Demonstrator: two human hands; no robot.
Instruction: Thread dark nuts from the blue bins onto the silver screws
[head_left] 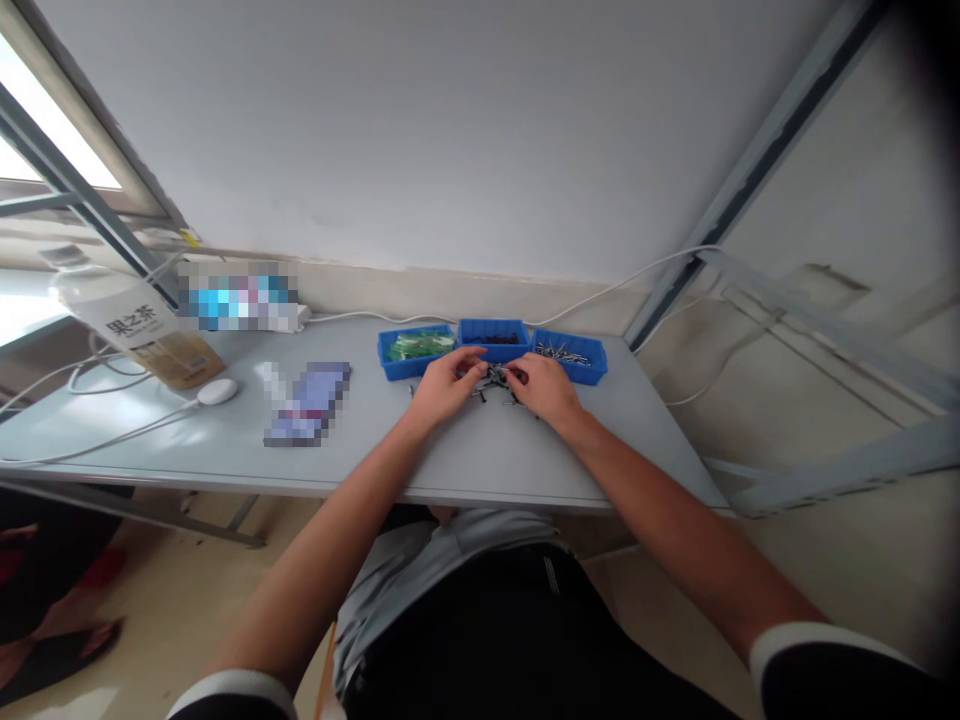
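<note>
Left fingers [470, 354] and right fingers [519, 366], half-curled, touch small metal pieces [495, 376], grip unclear

Middle blue bin [511, 352], dark pieces [495, 339] inside; left of it, green pieces [418, 345] in another blue bin [401, 370]; right of it, silvery pins [564, 354]; before it, black-and-silver parts [495, 374].

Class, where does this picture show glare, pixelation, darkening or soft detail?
Head view: the window is washed white, with glare on the table near the bottle; head view: pixel blocks cover the flat item; head view: the top right corner darkens to black; head view: small parts between the hands are too soft to count.
</note>
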